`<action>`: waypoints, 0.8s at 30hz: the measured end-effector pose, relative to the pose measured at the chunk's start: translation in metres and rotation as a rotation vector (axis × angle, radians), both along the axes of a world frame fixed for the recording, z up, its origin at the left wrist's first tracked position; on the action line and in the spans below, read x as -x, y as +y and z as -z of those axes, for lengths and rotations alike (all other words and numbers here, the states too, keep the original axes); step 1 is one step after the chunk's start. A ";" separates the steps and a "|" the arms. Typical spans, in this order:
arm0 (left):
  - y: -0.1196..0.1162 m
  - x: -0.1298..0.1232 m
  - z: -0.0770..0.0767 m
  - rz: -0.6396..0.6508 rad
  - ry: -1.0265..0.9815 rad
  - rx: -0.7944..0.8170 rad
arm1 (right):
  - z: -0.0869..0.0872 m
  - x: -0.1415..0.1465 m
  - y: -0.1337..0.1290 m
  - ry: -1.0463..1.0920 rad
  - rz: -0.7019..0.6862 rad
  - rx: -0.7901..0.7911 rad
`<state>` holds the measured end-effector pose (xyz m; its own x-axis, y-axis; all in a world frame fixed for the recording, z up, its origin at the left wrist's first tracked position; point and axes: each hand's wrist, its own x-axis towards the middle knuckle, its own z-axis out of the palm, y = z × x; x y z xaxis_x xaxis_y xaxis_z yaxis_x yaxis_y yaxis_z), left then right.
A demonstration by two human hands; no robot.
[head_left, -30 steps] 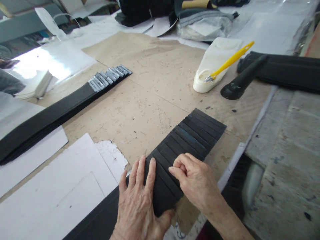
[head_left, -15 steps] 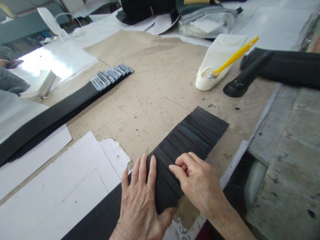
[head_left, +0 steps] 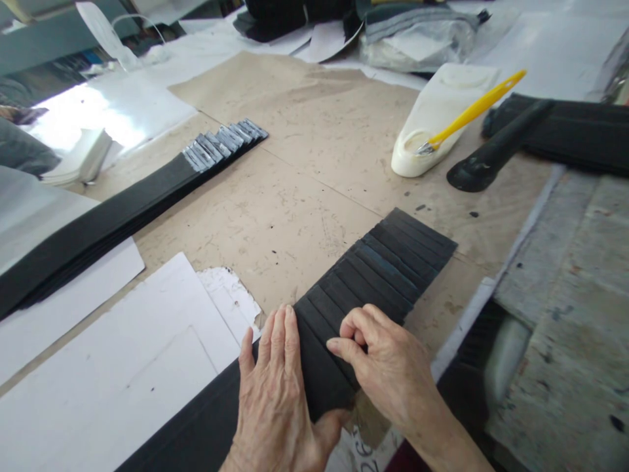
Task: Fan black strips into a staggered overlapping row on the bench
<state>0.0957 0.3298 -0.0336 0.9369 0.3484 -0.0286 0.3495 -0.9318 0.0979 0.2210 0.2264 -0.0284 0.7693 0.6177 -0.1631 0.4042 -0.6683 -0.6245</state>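
A fanned stack of black strips (head_left: 363, 282) lies diagonally across the table in front of me, the ends overlapping in steps. My left hand (head_left: 280, 387) presses flat on it, fingers stretched out and thumb along the near edge. Over the stepped part, my right hand (head_left: 378, 360) is curled closed, thumb tip at the strips; whether anything sits between its fingers is hidden. Farther left rests a second stack of black strips (head_left: 98, 216), its stepped ends coated whitish.
A yellow-handled brush (head_left: 476, 108) rests on a white glue container (head_left: 417, 141). Beside it lies a dark tool with a rounded, flared end (head_left: 476, 167). White boards (head_left: 122, 347) lie at the left, and more black material (head_left: 584, 134) at the right. A person's sleeve (head_left: 24, 147) shows far left.
My left fingers have drawn closer together. My right hand has shifted slightly left and down along the strips. The whole view has moved a little.
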 end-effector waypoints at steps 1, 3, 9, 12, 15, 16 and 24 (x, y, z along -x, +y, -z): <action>0.000 0.001 0.000 0.003 -0.001 -0.006 | 0.000 0.000 0.000 0.009 0.003 0.000; 0.001 0.002 0.000 0.017 -0.007 -0.023 | -0.001 0.000 0.000 0.020 0.010 0.004; 0.001 0.001 0.003 0.004 -0.007 -0.043 | 0.001 -0.001 0.002 0.001 0.009 0.006; -0.001 0.000 0.003 -0.026 -0.008 -0.025 | 0.000 0.004 -0.001 -0.065 0.012 -0.026; -0.001 0.002 0.004 -0.025 -0.017 -0.037 | -0.006 0.015 -0.005 -0.257 -0.017 -0.192; 0.000 0.003 0.005 -0.021 -0.018 -0.048 | -0.008 0.018 -0.005 -0.336 -0.047 -0.264; -0.007 0.001 0.005 -0.059 -0.040 -0.005 | 0.011 0.012 0.014 -0.471 -0.489 -0.189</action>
<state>0.0945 0.3232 -0.0384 0.9150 0.4034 0.0099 0.4001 -0.9100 0.1083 0.2090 0.2403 -0.0399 0.3585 0.8956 0.2635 0.8866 -0.2382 -0.3964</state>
